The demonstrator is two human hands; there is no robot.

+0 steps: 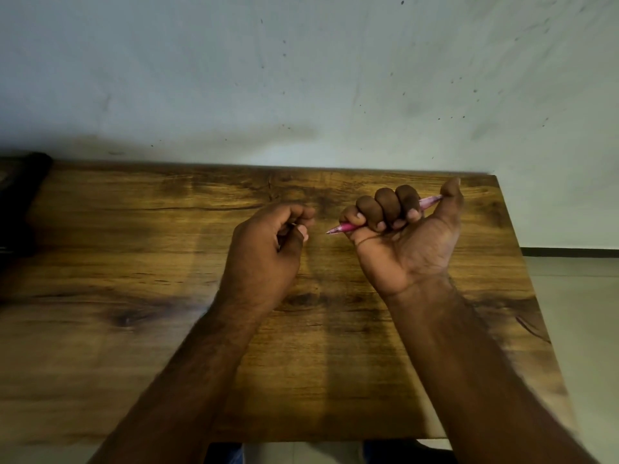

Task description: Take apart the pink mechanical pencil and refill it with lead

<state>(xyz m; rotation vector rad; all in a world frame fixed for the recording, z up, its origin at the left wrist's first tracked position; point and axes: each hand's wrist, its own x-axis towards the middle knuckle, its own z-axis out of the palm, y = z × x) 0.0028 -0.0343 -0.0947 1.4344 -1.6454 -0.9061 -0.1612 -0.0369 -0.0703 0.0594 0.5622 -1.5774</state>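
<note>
pink pencil [343, 227] barrel hidden in right hand [407, 239] | left hand [268, 242] grip contents unclear

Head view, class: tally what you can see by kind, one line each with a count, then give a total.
Hands: 2, left hand and right hand
Pink mechanical pencil: 1, gripped in the right fist
Wooden table: 1
Dark object at the left edge, unclear: 1
Total: 5

Wooden table [134, 329], dark-grained, butted against a pale wall [301, 78] flecked with dark specks and smudges. Light floor [576, 313] at right, dark skirting strip [569, 252] along the wall's base. Dim, warm light.
</note>
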